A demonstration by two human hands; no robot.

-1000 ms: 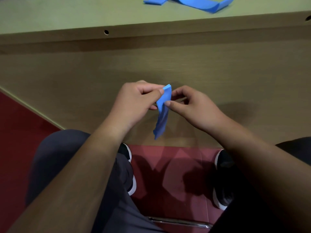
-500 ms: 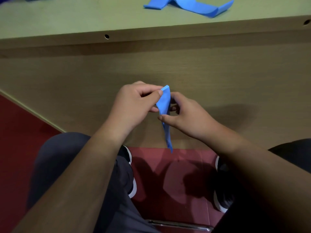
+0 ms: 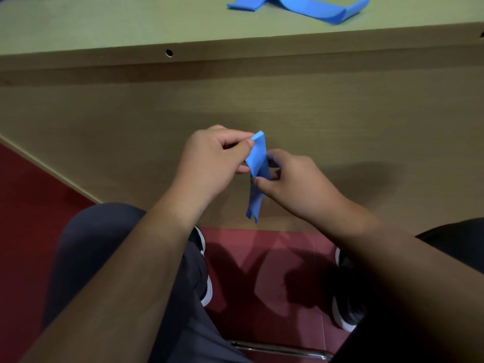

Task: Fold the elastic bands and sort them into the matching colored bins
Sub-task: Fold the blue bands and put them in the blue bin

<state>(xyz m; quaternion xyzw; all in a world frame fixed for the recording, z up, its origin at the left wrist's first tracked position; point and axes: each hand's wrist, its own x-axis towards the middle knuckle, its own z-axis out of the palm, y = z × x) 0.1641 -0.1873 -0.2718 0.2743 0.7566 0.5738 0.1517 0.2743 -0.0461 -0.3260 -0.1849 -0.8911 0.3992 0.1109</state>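
A blue elastic band (image 3: 256, 163) hangs folded between my hands, below the table edge and above my lap. My left hand (image 3: 214, 158) pinches its upper folded end between thumb and fingers. My right hand (image 3: 290, 176) pinches the band a little lower, and the loose tail (image 3: 254, 205) dangles beneath it. A second blue band (image 3: 301, 7) lies spread on the tabletop at the far top of the view. No bins are in view.
The green tabletop (image 3: 104, 24) runs across the top, with its brown wooden front panel (image 3: 340, 113) facing me. Below are my dark trousers (image 3: 104, 244), my shoes (image 3: 345, 297) on a red floor, and a metal chair bar (image 3: 275, 349).
My right hand slid down the band from the top fold to a lower point. The hanging tail swung and now lies straight down. My left hand kept its pinch.
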